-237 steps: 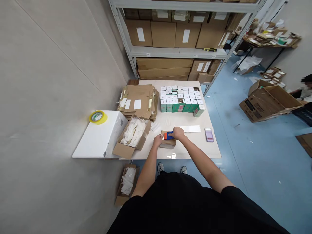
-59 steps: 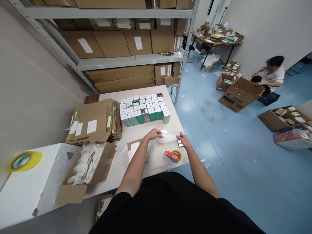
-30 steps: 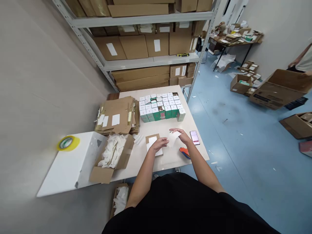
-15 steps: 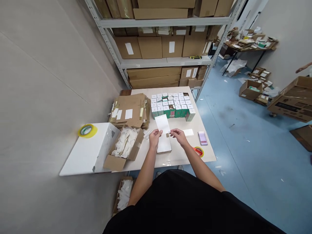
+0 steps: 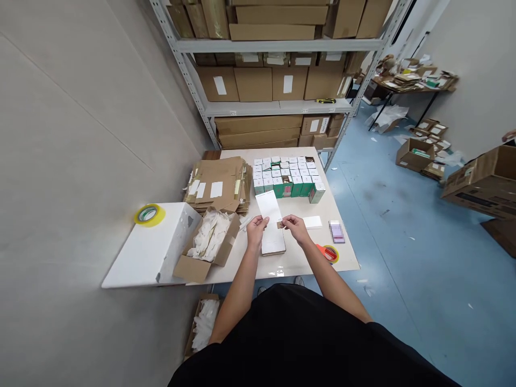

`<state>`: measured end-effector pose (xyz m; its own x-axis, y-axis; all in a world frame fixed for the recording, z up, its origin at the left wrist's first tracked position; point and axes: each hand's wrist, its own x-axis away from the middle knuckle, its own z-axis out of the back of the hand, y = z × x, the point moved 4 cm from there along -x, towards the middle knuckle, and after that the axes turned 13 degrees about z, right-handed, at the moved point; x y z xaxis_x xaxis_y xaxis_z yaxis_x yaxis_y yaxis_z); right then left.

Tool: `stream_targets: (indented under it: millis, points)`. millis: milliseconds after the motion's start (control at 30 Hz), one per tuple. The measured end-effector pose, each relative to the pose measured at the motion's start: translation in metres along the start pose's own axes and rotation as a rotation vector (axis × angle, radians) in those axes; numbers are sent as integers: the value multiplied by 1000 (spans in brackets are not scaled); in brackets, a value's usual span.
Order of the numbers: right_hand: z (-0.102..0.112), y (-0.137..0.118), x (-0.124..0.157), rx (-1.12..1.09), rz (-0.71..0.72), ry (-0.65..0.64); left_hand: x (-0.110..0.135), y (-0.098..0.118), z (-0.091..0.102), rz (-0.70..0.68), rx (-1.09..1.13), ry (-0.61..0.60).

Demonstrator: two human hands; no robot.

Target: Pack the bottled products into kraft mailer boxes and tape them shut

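A white sheet of paper or thin card (image 5: 267, 203) is pinched along its lower left edge by my left hand (image 5: 255, 232), the thumb lying on top. My right hand (image 5: 295, 228) is closed at the fingertips, close to the sheet's lower right corner. Right by those fingertips shows a small brown patch (image 5: 279, 224); whether it is gripped I cannot tell. Below the hands, a flat white box (image 5: 273, 245) lies on the table, partly covered. Another flat white piece (image 5: 313, 222) rests just right of my right hand.
Rows of white-and-green boxes (image 5: 296, 187) stand behind. Flattened cardboard (image 5: 226, 183) and an open carton of white paper (image 5: 226, 257) lie left. Tape rolls (image 5: 150, 215), an orange-handled tool (image 5: 322, 250) and a purple pack (image 5: 337, 232) sit around. A shelf (image 5: 278, 107) rises beyond.
My right fingertips have shifted slightly downward along the sheet's right side, now at the brown patch. The left hand keeps its pinch. The whole view has tilted a little.
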<state>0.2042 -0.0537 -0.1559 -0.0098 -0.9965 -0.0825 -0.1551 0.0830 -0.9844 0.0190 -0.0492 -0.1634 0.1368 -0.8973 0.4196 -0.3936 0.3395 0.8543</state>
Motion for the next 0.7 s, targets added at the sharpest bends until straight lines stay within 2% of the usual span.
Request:
stream_targets:
  millis: [133, 267, 300, 400, 467, 567, 700]
  points:
    - [-4, -2, 1, -16, 20, -45, -1, -2, 2, 8, -87, 24]
    - [-10, -5, 3, -31, 48, -88, 9, 8, 5, -180, -292, 195]
    - [-12, -6, 3, -29, 57, -96, 13, 11, 3, -231, -354, 179]
    - [-20, -8, 3, -25, 109, -115, 24, 18, -8, -298, -483, -55]
    - [-25, -8, 3, -25, 139, -123, 31, 22, -10, -327, -505, -140]
    - [-31, -7, 4, 5, 158, -135, 35, 27, -2, -376, -500, -110]
    - [-41, -3, 6, 49, 168, -177, 36, 29, 14, -364, -456, -60]
